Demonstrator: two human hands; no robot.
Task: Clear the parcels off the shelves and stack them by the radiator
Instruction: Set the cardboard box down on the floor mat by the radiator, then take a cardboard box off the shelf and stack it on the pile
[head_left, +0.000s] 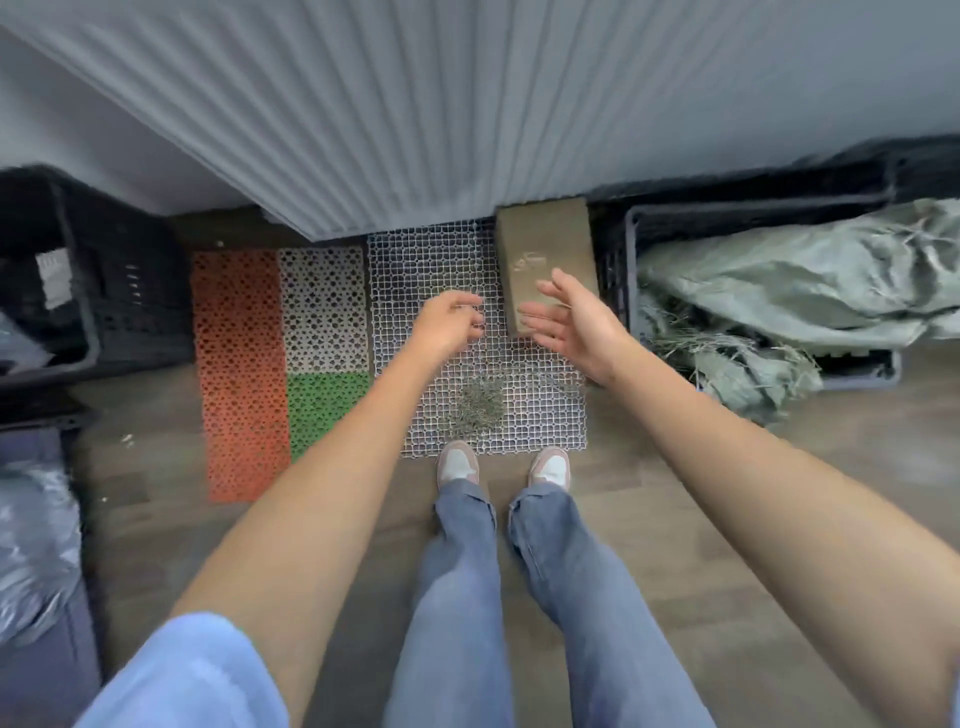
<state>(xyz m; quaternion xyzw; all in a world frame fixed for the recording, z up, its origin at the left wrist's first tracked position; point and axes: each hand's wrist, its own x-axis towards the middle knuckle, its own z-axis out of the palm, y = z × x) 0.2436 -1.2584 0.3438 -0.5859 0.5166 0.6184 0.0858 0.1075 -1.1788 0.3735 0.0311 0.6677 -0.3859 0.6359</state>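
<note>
Brown cardboard is seen in one parcel (545, 265), laid just below the radiator (415, 130). No stack is formed yet; the shelves are out of view. Above it, left hand (449, 322) and right hand (569, 325) are held empty, fingers loosely spread.

parcel (545, 260) below radiator (415, 130), left of crate (623, 270)

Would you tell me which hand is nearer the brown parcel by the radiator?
Right. The right hand hovers open over the brown parcel's near end; the left hand sits off to its left, above the wire mat.
</note>
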